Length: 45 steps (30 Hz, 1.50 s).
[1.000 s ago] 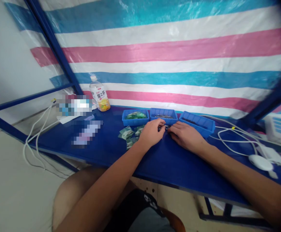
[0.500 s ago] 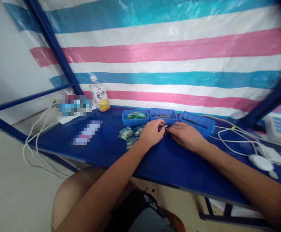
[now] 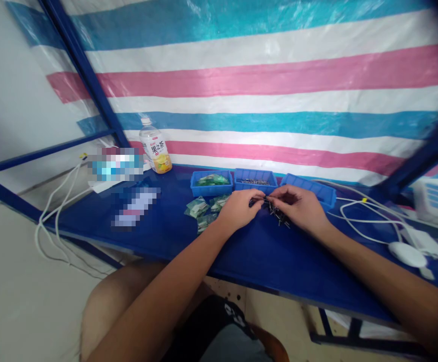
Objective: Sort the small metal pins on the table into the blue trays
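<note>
The right hand [image 3: 300,207] has come up off the worktop [image 3: 241,254] since a second ago, baring a loose heap of pins [image 3: 281,217] just beneath it. The left hand [image 3: 237,208] has barely moved. Both hands are pinched shut on pins held between them. Trays [image 3: 255,177] sit just behind, green packets [image 3: 198,207] to the left.

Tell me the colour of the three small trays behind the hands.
Blue, like the table; the head view shows the trays best.
</note>
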Each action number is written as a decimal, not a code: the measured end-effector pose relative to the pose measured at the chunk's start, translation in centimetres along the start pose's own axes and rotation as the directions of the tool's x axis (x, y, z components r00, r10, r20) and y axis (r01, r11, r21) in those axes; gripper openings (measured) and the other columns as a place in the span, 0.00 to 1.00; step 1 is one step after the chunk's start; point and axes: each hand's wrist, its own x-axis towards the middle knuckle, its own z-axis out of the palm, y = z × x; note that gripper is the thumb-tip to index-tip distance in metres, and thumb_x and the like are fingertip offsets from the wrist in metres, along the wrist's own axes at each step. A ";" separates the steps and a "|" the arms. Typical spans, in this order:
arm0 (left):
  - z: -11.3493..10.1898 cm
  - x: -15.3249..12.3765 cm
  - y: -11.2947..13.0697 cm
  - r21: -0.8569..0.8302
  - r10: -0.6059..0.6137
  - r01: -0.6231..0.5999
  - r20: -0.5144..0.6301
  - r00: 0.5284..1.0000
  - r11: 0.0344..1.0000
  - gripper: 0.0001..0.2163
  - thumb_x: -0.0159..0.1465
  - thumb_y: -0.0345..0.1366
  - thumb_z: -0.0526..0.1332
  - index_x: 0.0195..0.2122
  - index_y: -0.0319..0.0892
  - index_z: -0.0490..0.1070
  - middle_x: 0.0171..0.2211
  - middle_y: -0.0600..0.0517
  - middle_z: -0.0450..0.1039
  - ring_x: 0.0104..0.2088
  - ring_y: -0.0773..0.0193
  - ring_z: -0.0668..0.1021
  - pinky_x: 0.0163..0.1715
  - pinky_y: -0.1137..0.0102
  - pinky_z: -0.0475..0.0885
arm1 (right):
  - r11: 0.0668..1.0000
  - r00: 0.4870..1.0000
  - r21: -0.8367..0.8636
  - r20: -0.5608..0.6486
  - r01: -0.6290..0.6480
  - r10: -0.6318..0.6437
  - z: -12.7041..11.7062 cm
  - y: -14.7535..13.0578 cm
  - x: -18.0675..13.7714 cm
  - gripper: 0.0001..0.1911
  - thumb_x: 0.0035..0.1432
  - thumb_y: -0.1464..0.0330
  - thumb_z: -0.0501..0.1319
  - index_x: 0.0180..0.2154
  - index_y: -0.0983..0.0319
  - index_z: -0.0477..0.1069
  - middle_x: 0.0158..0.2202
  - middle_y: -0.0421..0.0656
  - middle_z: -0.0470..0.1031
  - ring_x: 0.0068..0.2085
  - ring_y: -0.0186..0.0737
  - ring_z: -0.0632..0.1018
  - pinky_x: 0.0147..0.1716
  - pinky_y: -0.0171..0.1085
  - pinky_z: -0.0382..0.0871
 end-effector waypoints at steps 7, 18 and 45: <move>-0.2 0.0 0.0 -0.073 -0.057 0.056 -0.012 0.998 0.996 0.12 0.70 0.33 0.63 0.52 0.44 0.81 0.48 0.49 0.86 0.48 0.58 0.86 0.56 0.63 0.80 | 0.995 0.999 0.094 0.024 -0.044 0.042 0.5 0.2 -0.4 0.18 0.60 0.50 0.70 0.38 0.59 0.80 0.35 0.47 0.85 0.32 0.44 0.82 0.30 0.41 0.78; -0.5 0.2 0.0 -0.070 -0.036 0.029 -0.096 0.995 0.997 0.08 0.70 0.33 0.65 0.45 0.44 0.85 0.45 0.50 0.86 0.44 0.61 0.85 0.50 0.66 0.80 | 0.976 0.984 -0.138 0.076 0.168 -0.159 0.1 0.2 -0.4 0.08 0.66 0.61 0.65 0.40 0.57 0.79 0.39 0.45 0.83 0.36 0.45 0.81 0.38 0.44 0.77; -0.4 -0.1 0.8 -0.096 -0.035 0.035 -0.003 0.999 0.995 0.14 0.71 0.34 0.61 0.52 0.44 0.84 0.49 0.51 0.86 0.46 0.58 0.87 0.53 0.63 0.81 | 0.959 0.978 -0.195 0.007 0.205 -0.208 0.0 -0.3 -0.5 0.05 0.65 0.64 0.66 0.40 0.57 0.79 0.38 0.44 0.82 0.36 0.43 0.81 0.35 0.42 0.75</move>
